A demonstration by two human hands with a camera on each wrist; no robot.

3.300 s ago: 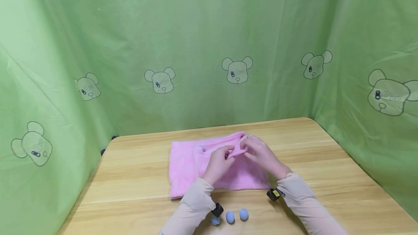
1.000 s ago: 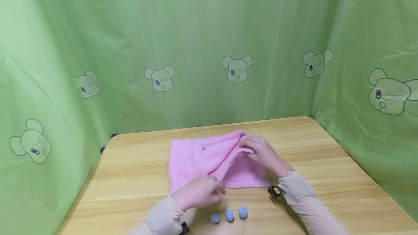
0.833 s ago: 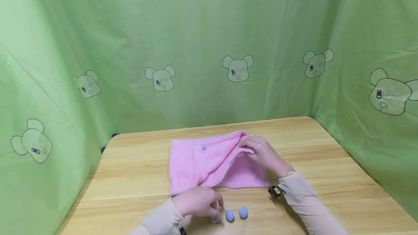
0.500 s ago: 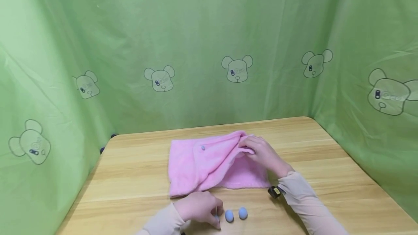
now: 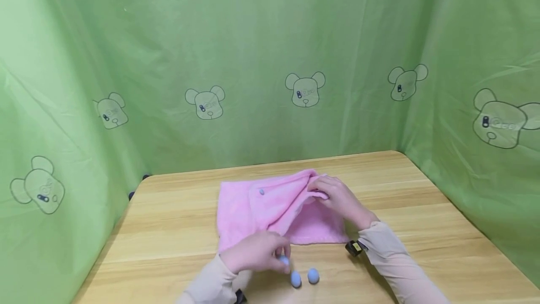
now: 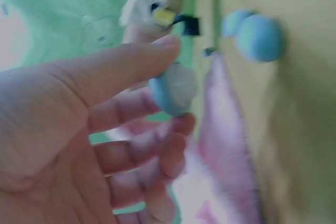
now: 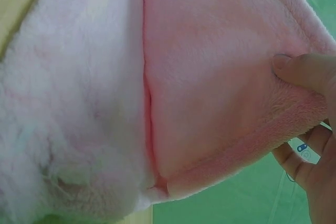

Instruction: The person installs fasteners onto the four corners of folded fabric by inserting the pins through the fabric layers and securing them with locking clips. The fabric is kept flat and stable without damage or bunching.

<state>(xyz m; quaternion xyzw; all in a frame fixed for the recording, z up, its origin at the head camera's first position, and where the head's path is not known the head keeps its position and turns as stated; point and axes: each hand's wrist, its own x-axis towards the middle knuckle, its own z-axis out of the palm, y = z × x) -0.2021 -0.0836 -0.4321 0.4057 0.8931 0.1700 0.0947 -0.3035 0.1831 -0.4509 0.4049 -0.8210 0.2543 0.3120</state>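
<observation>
In the head view, my left hand (image 5: 258, 251) is just above the table, in front of the pink plush cloth (image 5: 236, 212). Its thumb and fingertips pinch a small blue rounded piece (image 6: 167, 92) with a whitish face, seen clearly in the left wrist view. My right hand (image 5: 339, 198) grips a raised edge of the cloth and holds it up. The right wrist view shows its thumb on the pink inner side (image 7: 210, 93), beside a white fluffy layer (image 7: 79, 93). A small blue-grey spot (image 5: 262, 192) sits on the cloth's upper face.
Two more blue rounded pieces, a left one (image 5: 296, 279) and a right one (image 5: 313, 276), lie on the wooden table (image 5: 405, 191) near its front, close to my left hand. Green curtains (image 5: 253, 130) with bear-head prints enclose the table's back and sides.
My left hand has let go of the cloth, moved down to the row of blue pieces, and lifted the leftmost one. My right hand has kept its grip on the cloth edge.
</observation>
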